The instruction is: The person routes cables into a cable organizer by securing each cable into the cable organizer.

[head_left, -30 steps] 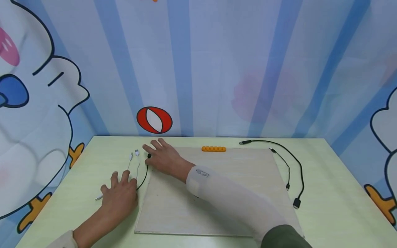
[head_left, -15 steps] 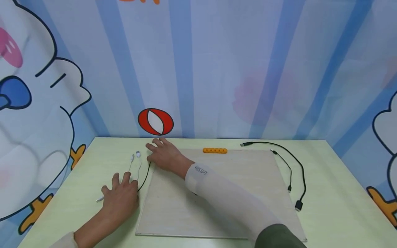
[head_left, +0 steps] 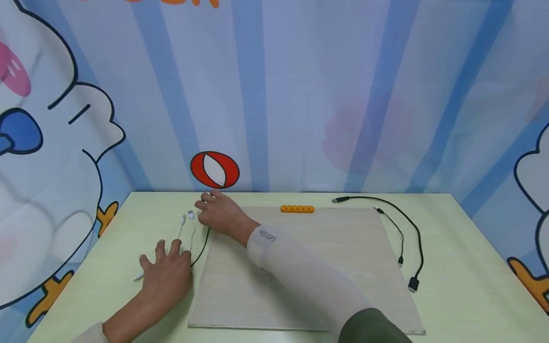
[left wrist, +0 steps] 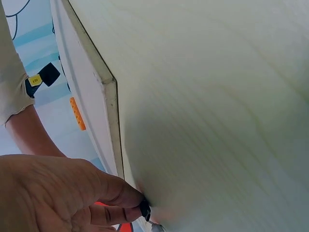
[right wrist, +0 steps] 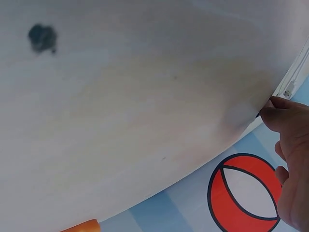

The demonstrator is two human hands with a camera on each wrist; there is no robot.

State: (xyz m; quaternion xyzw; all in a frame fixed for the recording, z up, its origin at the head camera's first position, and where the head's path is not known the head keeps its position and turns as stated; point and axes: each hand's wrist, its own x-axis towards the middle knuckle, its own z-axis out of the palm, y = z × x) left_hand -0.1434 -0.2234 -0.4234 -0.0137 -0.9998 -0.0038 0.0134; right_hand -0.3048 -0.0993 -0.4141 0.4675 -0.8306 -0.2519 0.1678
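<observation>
A thin black cable [head_left: 202,250] runs along the left edge of the pale board [head_left: 300,286], between both hands. At its near end, my left hand [head_left: 167,274] pinches a black plug [left wrist: 145,209] between thumb and index finger. My right hand [head_left: 223,214] is at the board's far left corner, with thumb and finger together on the cable's far end. Only a dark sliver shows at those fingertips in the right wrist view. Two white cables [head_left: 192,231] lie left of the black one, partly under my left hand. A white plug [head_left: 138,277] pokes out beside that hand.
An orange bumpy strip [head_left: 297,209] lies at the board's back edge. Right of the board are a thick black cable [head_left: 418,238] and a thinner, shorter black cable [head_left: 400,233]. A printed cloth [head_left: 296,95] hangs behind the table [head_left: 472,286].
My right hand has shifted slightly left, and its fingers have drawn together. The black end visible beside it a second ago is now covered. My left hand has hardly moved.
</observation>
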